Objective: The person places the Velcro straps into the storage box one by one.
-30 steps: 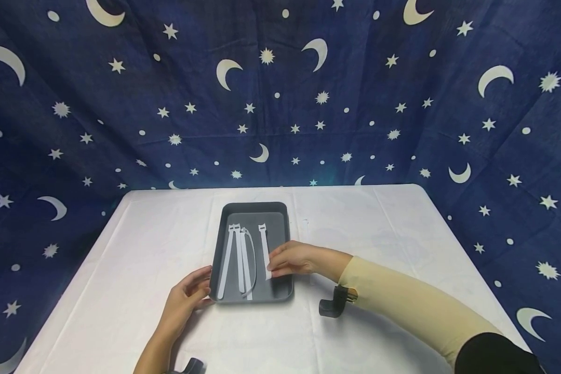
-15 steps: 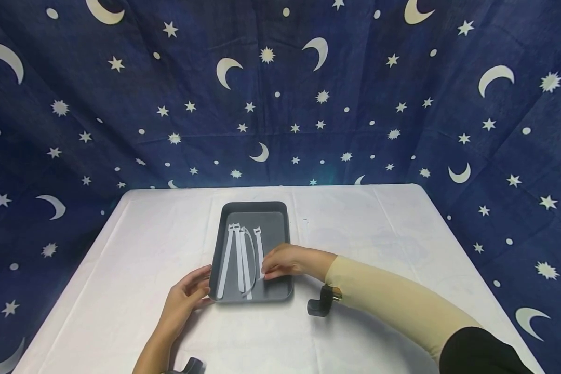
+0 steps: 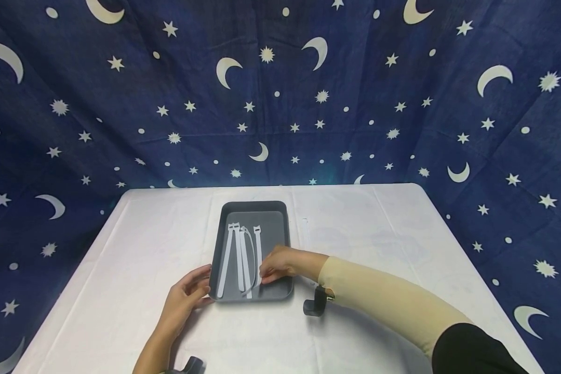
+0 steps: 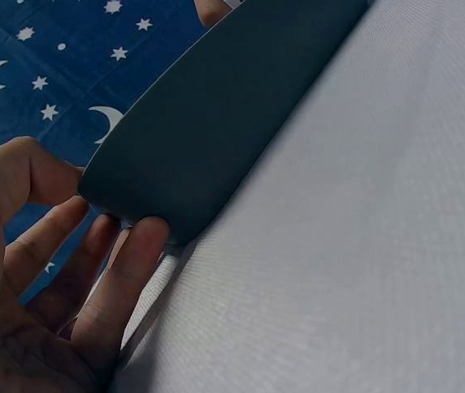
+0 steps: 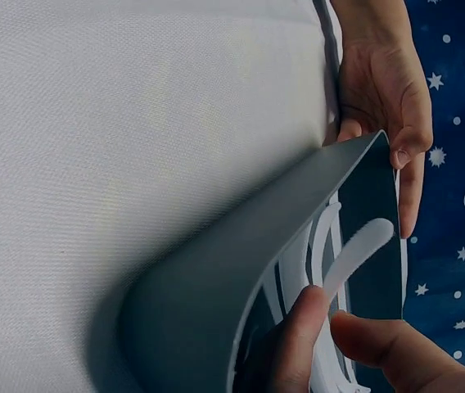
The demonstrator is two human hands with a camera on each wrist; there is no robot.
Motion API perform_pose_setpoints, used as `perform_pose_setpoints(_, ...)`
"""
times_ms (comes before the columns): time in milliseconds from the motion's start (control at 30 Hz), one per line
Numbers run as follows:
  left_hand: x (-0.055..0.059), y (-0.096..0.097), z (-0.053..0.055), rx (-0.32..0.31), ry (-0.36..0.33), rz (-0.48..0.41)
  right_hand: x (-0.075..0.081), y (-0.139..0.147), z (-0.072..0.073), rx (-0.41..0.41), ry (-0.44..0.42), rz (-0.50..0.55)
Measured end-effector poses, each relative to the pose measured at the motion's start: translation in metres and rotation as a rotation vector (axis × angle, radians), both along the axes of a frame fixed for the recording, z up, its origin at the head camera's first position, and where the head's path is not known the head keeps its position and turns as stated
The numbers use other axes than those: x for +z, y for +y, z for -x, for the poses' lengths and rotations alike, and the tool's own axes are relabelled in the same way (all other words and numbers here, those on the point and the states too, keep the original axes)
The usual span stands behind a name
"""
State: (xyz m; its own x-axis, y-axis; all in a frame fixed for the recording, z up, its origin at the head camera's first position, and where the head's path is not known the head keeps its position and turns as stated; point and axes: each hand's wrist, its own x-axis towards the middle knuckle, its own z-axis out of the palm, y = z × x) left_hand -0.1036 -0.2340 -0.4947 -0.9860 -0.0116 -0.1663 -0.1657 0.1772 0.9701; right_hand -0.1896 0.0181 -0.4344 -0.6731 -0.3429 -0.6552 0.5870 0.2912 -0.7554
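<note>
A dark grey rectangular tray (image 3: 274, 224) stands on the white table, holding several white hook-and-loop cable ties (image 3: 226, 259). My left hand (image 3: 184, 293) grips its near left corner, with fingertips against the outer wall (image 4: 191, 139). My right hand (image 3: 282, 262) reaches over the right rim and pinches one white cable tie (image 3: 258, 244) near its lower end. That tie's rounded tip (image 5: 363, 246) sticks out past the thumb and finger in the right wrist view. Its slotted head points to the far side. The other ties lie side by side to its left, one of them curved on edge.
White cloth (image 3: 364, 228) covers the table around the tray. A dark blue curtain (image 3: 280, 104) with moons and stars hangs behind the table's far edge. A black camera mount (image 3: 315, 305) sits under the right wrist.
My right hand has shifted left with the pinched cable tie, bringing it closer to the other ties and straighter beside them. The left hand and tray have stayed put.
</note>
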Motion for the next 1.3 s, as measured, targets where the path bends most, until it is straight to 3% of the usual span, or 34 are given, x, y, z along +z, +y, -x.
perform_pose_setpoints(400, -0.003, -0.001, -0.001, 0.005, -0.013, -0.012, 0.003, 0.005, -0.003, 0.082, 0.041, -0.020)
perform_pose_setpoints(667, -0.002, 0.001, 0.000, 0.004, -0.006, -0.010, 0.028, 0.043, -0.002, 0.176, 0.298, -0.116)
perform_pose_setpoints(800, -0.001, 0.001, 0.001, 0.007, 0.003, -0.001, 0.032, 0.073, -0.002, 0.124, 0.395, -0.199)
perform_pose_setpoints(1000, -0.001, -0.001, 0.001, -0.003, 0.019, -0.006, 0.014, 0.107, -0.011, 0.008, 0.472, -0.386)
perform_pose_setpoints(1300, -0.001, 0.000, 0.001, -0.009, 0.029, -0.007, -0.016, 0.106, -0.031, -0.103, 0.568, -0.545)
